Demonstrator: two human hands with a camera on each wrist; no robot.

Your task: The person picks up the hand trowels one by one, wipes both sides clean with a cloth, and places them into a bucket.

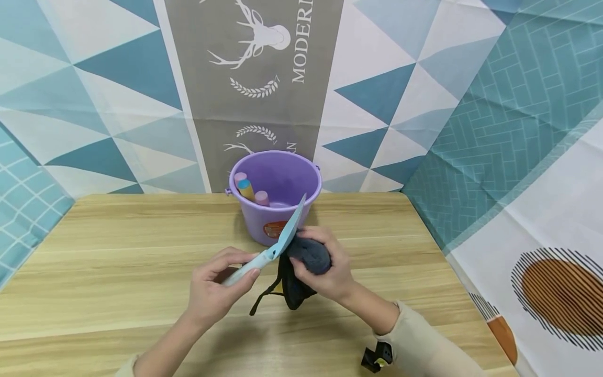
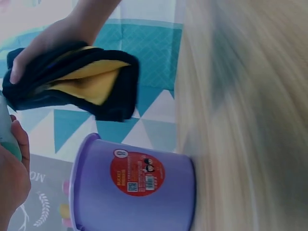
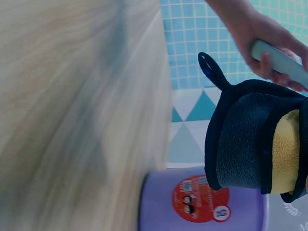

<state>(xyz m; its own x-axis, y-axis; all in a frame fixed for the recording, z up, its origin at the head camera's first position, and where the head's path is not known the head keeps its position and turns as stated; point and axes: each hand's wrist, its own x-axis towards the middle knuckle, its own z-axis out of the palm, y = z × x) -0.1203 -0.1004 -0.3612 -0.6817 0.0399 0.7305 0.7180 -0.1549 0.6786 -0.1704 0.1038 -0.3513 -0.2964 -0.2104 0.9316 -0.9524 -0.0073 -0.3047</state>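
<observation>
In the head view my left hand [image 1: 216, 283] grips the pale handle of a light blue knife [image 1: 291, 226], its blade slanting up to the right with the tip in front of the bucket. My right hand [image 1: 332, 262] clutches a bunched dark grey and yellow cloth [image 1: 310, 254] right beside the blade; whether they touch is hard to tell. A loop hangs from the cloth [image 3: 240, 139], whose yellow side shows in both wrist views. In the right wrist view the left hand [image 3: 269, 48] has its fingers curled round the handle [image 3: 279, 62].
Behind the hands stands a purple bucket [image 1: 254, 217] with a red label, near the table's back edge. Several pink and yellow cylinders [image 1: 245, 189] lean inside it. A black device [image 1: 377, 357] is by the right sleeve. Patterned sheets hang behind the wooden table [image 1: 118, 262].
</observation>
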